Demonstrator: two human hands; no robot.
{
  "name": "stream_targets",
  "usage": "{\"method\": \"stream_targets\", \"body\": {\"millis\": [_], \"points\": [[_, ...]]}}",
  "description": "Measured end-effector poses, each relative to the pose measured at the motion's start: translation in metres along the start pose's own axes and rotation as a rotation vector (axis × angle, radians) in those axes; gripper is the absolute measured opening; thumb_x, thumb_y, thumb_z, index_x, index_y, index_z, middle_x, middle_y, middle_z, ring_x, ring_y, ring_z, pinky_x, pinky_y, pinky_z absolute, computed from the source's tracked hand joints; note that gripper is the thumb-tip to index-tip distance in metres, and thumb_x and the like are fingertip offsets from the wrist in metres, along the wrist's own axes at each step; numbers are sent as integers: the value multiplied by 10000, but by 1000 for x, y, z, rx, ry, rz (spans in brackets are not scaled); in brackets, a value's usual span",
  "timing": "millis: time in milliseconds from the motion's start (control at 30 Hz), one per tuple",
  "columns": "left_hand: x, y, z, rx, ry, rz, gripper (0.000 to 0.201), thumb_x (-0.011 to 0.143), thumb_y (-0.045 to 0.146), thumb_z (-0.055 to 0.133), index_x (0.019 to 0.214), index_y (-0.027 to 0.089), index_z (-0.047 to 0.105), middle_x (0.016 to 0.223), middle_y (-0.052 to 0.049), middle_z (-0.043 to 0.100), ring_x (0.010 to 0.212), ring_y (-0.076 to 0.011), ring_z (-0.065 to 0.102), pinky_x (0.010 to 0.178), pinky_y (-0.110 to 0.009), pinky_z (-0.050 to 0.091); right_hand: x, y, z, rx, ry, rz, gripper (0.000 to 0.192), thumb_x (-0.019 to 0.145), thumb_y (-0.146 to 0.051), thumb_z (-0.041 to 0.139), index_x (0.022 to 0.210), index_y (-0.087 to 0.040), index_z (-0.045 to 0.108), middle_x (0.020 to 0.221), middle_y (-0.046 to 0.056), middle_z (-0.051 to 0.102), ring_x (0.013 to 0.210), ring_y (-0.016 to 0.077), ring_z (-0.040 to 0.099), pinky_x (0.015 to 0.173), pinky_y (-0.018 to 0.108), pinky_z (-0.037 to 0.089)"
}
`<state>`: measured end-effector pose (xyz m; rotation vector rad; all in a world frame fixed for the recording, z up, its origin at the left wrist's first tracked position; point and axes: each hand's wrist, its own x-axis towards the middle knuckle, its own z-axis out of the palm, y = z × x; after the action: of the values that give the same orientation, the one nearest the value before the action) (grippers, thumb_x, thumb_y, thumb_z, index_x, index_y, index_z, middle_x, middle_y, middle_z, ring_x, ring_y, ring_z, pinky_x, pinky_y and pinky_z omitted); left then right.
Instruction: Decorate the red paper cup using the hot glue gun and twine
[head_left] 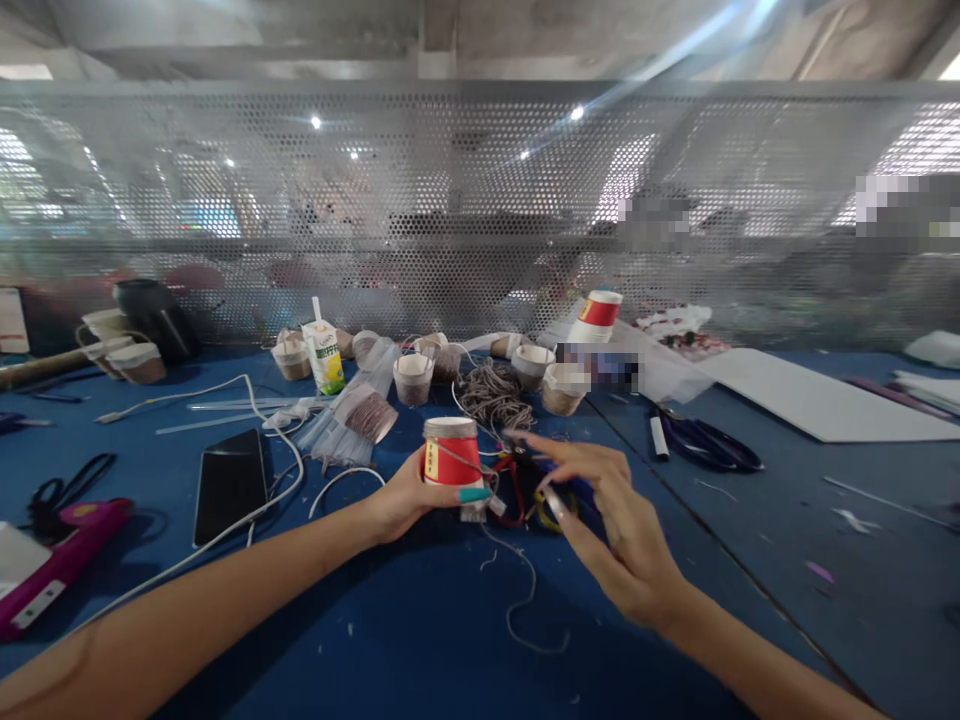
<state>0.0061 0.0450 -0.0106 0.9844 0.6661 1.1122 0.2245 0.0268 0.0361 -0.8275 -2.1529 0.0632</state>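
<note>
My left hand (pixel 406 498) is closed around a red paper cup (pixel 454 458) with a white base. Grey cord is wound round the cup's upper end. A loose length of cord (pixel 525 590) trails from it over the blue table. My right hand (pixel 622 535) is just right of the cup, fingers apart and slightly blurred, with nothing visible in them. Beneath and beside its fingertips lie red-handled pliers or scissors (pixel 514 495) and a yellow-handled tool (pixel 549 512), partly hidden. Behind the cup is a tangled heap of grey cord (pixel 495 395).
Cord-wrapped cups (pixel 413 380) stand along the back, near a drink carton (pixel 324 360) and stacked red cups (pixel 598 318). A phone (pixel 231 485), white cable (pixel 300 465) and magenta glue gun (pixel 67 560) lie left. Dark-handled scissors (pixel 712 443) and white board (pixel 832 395) lie right.
</note>
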Motion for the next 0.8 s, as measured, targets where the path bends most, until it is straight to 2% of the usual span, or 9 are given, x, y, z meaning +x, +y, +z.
{"method": "stream_targets", "body": {"millis": [67, 167, 233, 333, 467, 600, 667, 800], "points": [[0, 0, -2, 3, -31, -6, 590, 504, 195, 844, 1032, 127, 589, 961, -100, 701, 875, -217, 661, 870, -377, 467, -3, -3, -1, 224, -144, -10, 154, 895, -311, 379, 869, -228, 506, 1161, 123, 630, 996, 264, 514, 832, 452, 427], [-1, 1, -4, -8, -81, -10, 603, 480, 186, 847, 1024, 127, 594, 940, -106, 707, 870, -232, 662, 867, -387, 462, -6, -1, 2, 430, -302, 78, 272, 921, -397, 344, 816, -228, 529, 1070, 103, 654, 907, 235, 512, 820, 431, 452], [-2, 1, -5, -18, -111, -11, 579, 477, 188, 843, 1004, 128, 611, 945, -113, 710, 879, -243, 659, 868, -389, 459, -6, 2, 6, 517, -356, 136, 315, 938, -407, 335, 795, -223, 547, 1024, 94, 645, 892, 217, 519, 844, 418, 461], [-2, 2, -7, -19, -133, -14, 505, 499, 186, 827, 964, 131, 639, 922, -104, 714, 864, -239, 661, 857, -374, 462, -5, 6, 11, 624, -361, 197, 355, 942, -442, 341, 796, -217, 574, 1012, 90, 606, 973, 219, 536, 931, 431, 430], [-1, 3, -7, -11, -164, -31, 521, 497, 175, 824, 987, 144, 650, 903, -86, 719, 845, -227, 667, 829, -354, 480, -4, 8, 15, 769, -284, 261, 370, 913, -502, 393, 782, -215, 586, 903, 71, 559, 1093, 255, 557, 963, 430, 412], [-1, 6, -5, -35, -215, -19, 614, 490, 194, 820, 1077, 157, 642, 1022, -107, 704, 920, -238, 653, 846, -346, 482, 3, 10, 15, 823, -106, 354, 358, 878, -497, 437, 692, -215, 556, 779, 68, 597, 1107, 289, 568, 895, 400, 444], [-1, 6, -4, -39, -205, -19, 612, 486, 207, 824, 1069, 155, 648, 1006, -108, 707, 907, -237, 655, 834, -344, 488, 6, 14, 15, 834, -14, 408, 348, 872, -464, 433, 648, -215, 527, 753, 77, 630, 1039, 284, 599, 848, 378, 459], [-2, 4, -4, -45, -147, -33, 559, 469, 249, 842, 987, 128, 669, 909, -102, 716, 831, -220, 663, 805, -336, 493, 6, 24, 16, 739, 197, 463, 334, 874, -388, 439, 596, -211, 497, 726, 63, 637, 759, 216, 613, 660, 307, 465]]}}
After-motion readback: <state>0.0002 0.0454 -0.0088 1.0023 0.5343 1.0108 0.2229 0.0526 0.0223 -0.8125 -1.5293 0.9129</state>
